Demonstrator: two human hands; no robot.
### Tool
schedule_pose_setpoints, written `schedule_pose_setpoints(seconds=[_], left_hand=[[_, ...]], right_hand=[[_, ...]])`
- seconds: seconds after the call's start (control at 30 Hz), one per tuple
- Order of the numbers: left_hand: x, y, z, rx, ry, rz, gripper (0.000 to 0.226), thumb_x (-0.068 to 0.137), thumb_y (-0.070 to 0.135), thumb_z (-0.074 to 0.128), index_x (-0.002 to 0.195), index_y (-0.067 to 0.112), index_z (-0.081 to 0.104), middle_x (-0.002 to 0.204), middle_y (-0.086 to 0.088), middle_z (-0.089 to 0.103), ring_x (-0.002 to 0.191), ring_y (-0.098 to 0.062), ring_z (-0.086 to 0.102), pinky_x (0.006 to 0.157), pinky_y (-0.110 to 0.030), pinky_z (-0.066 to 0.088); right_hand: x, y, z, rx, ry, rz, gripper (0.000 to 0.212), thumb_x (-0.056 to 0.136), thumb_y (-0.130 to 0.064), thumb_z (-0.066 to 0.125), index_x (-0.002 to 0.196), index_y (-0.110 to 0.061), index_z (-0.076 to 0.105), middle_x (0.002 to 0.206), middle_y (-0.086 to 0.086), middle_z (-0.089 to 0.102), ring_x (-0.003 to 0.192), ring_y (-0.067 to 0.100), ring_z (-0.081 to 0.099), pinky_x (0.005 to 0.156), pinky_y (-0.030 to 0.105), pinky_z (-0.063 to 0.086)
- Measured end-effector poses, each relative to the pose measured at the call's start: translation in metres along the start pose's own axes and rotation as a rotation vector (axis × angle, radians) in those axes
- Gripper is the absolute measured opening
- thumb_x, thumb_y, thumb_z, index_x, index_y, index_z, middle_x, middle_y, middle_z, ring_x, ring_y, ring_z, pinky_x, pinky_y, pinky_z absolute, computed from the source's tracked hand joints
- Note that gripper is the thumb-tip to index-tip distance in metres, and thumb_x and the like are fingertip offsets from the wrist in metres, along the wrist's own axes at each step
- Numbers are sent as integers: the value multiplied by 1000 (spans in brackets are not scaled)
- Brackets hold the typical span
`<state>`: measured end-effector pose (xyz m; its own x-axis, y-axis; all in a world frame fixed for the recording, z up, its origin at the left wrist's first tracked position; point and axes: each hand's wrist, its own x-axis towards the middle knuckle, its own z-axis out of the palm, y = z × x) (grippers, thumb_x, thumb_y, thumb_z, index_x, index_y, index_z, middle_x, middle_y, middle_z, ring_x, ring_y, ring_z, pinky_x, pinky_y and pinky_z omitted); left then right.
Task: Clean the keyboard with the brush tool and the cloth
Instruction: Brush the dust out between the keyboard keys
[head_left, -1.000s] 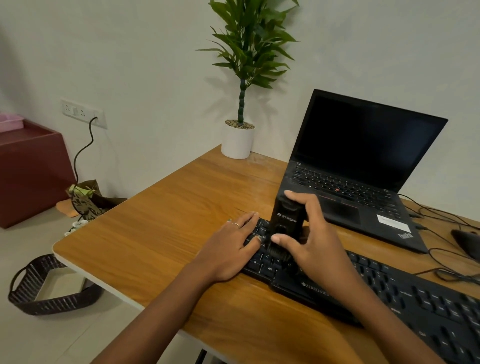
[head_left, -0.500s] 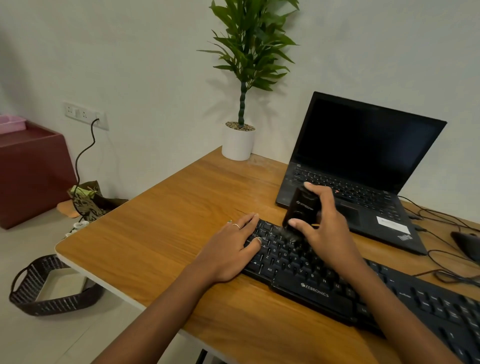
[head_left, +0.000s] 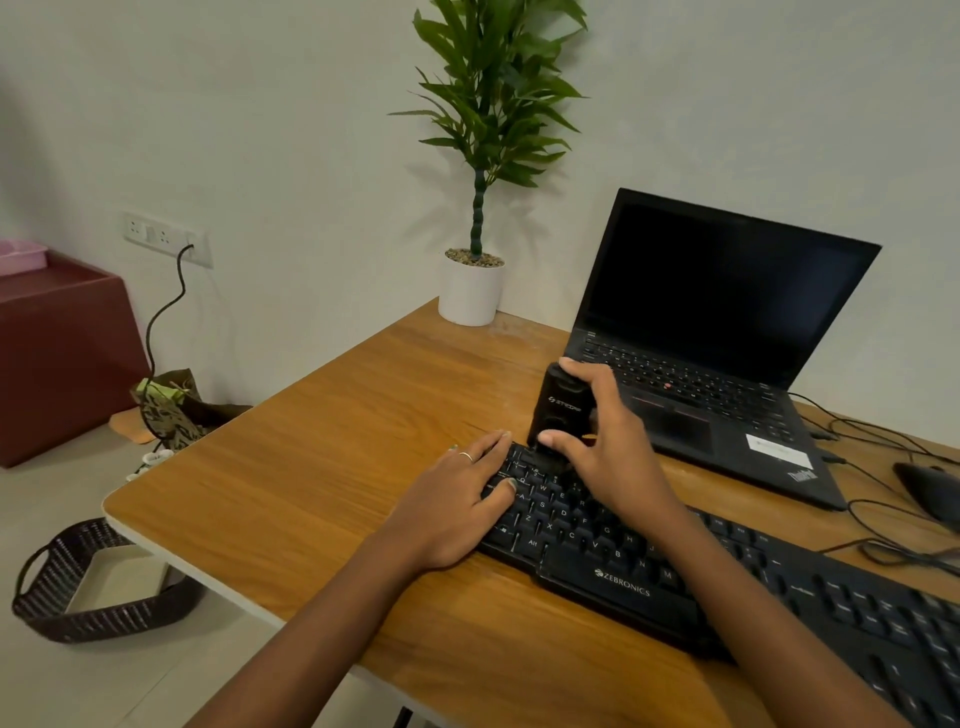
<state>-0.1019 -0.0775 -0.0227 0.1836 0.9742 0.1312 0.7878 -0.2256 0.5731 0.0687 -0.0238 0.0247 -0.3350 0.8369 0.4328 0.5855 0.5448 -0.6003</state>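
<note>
The right hand (head_left: 605, 452) held the brush tool (head_left: 560, 410) upright, thumb curled across its lower front, index finger hooked over its top and the other fingers wrapped behind it, so the grip was clamped on the black body. The tool's lower end met the top-left rows of the keyboard (head_left: 613, 551); the bristles themselves were dark against dark keys, so whether they sat in the gaps or only on the key tops could not be made out. The left hand (head_left: 457, 499) lay flat, fingers straight and slightly spread, resting on the keyboard's left end at about nine o'clock from the tool, seemingly to steady the board.

To brush well here, the tool would best stay near vertical with light pressure, drawn along each row so grit leaves the channels, with the steadying hand kept pressing down.

The keyboard lay on the wooden desk (head_left: 322, 467), running from centre toward four o'clock, with the laptop (head_left: 717, 332) at one o'clock behind it. No cloth was visible.
</note>
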Motion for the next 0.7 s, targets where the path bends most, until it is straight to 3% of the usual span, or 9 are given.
schedule_pose_setpoints(seconds=[0.1, 0.17, 0.3, 0.4, 0.5, 0.63, 0.7], left_hand=[[0, 0, -1, 6, 5, -3, 55, 104, 38, 31, 155, 27, 12, 161, 14, 10, 146, -12, 15, 114, -21, 9], [0, 0, 0, 7, 1, -6, 55, 105, 38, 30, 155, 27, 11, 161, 14, 9, 146, -12, 12, 114, -21, 7], [-1, -1, 0, 7, 7, 6, 55, 104, 38, 31, 155, 26, 12, 162, 12, 9, 147, -12, 12, 115, -21, 4], [-2, 1, 0, 22, 4, 2, 55, 105, 38, 30, 155, 26, 11, 162, 13, 8, 146, -11, 11, 113, -20, 5], [-2, 3, 0, 25, 5, 5, 55, 105, 37, 30, 155, 26, 12, 162, 12, 9, 145, -10, 12, 113, -20, 4], [-1, 2, 0, 29, 10, 14, 55, 104, 37, 31, 155, 24, 13, 161, 10, 13, 143, -9, 19, 115, -21, 6], [-1, 2, -1, 29, 10, 12, 55, 104, 37, 30, 155, 25, 13, 161, 11, 12, 143, -8, 18, 114, -20, 5]], right_hand=[[-8, 15, -23, -54, -37, 31, 69, 80, -18, 70, 133, -35, 29, 115, -7, 50, 99, 12, 56, 76, 23, 49], [-17, 25, -43, -100, -54, 67, 70, 80, -17, 70, 133, -35, 28, 113, -6, 50, 94, 12, 57, 68, 16, 47], [-28, 30, -64, -64, -76, 97, 69, 79, -13, 70, 128, -39, 29, 101, -19, 46, 85, 0, 55, 60, 13, 46], [-21, 23, -51, -2, -57, 74, 69, 78, -13, 71, 126, -41, 31, 104, -22, 46, 89, 3, 56, 65, 19, 51], [-7, 11, -19, 5, -29, 20, 69, 79, -15, 71, 130, -37, 32, 112, -13, 48, 97, 11, 56, 75, 29, 54], [6, 2, 7, -5, -23, -58, 66, 81, -18, 70, 132, -34, 32, 111, -12, 48, 99, 8, 53, 71, 11, 42], [4, 6, -1, -17, -35, -38, 67, 81, -19, 69, 133, -35, 30, 111, -11, 47, 97, 8, 53, 69, 12, 44]])
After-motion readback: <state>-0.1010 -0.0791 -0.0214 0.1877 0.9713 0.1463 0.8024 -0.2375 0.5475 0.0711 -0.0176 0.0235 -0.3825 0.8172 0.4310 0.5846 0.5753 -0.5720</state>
